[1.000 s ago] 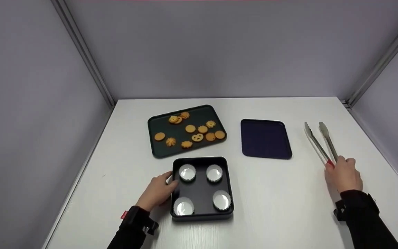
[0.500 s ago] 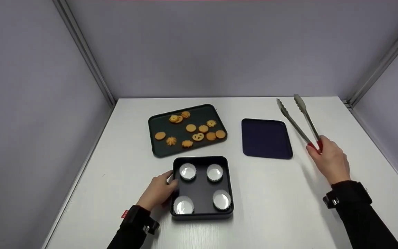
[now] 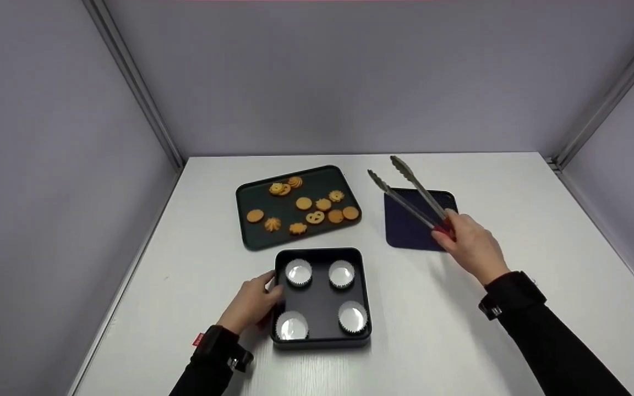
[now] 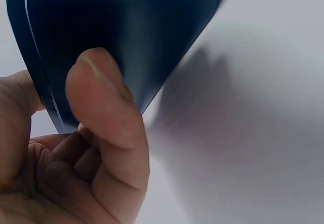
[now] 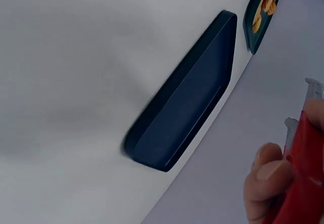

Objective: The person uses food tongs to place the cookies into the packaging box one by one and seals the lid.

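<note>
My left hand [image 3: 248, 305] holds the left wall of a deep black baking pan [image 3: 320, 308] between thumb and fingers. Several silvery fluted baking cups [image 3: 298, 273] stand inside it, near the corners. In the left wrist view the pan's dark side [image 4: 152, 27] rises beyond the bent fingers. My right hand [image 3: 474, 245] grips metal kitchen tongs [image 3: 402, 168] by their red handles, raised off the table with the tips spread apart. The tongs overlap a flat navy tray [image 3: 405, 234] in the head view. Red handles [image 5: 306, 168] show between the fingers in the right wrist view.
A dark green tray [image 3: 284, 210] lies tilted behind the pan, bearing several cookies [image 3: 315, 218] of round, flower and pretzel shapes. Grey panels [image 3: 350, 82] enclose the white table [image 3: 201, 231] at the back and sides.
My right hand has lifted the tongs from the right side of the table and carried them left, over the navy tray. The left hand and the pan have stayed in place.
</note>
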Tool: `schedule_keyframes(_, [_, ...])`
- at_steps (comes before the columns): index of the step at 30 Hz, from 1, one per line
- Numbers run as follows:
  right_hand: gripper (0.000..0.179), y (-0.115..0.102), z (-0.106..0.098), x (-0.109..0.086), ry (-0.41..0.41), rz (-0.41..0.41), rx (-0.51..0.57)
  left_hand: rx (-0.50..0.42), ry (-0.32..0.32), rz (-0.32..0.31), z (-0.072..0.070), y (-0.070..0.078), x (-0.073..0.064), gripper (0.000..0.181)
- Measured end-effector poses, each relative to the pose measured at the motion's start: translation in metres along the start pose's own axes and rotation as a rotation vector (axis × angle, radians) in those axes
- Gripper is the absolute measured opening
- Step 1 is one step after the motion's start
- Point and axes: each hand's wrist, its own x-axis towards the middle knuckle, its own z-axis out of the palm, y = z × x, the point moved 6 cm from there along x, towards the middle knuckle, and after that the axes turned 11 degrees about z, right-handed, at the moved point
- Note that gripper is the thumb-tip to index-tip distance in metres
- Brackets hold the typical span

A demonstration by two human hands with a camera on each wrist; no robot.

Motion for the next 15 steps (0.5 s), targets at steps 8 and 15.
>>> schedule_keyframes(8, [0.032, -0.035, 0.033, 0.011, -0.161, -0.026, -0.026, 0.019, 0.006, 0.009, 0.000, -0.002, 0.001, 0.054])
schedule_keyframes(15, [0.026, -0.053, 0.059, 0.020, -0.254, -0.005, -0.042, 0.007, 0.014, 0.012, 0.000, -0.003, 0.002, 0.053])
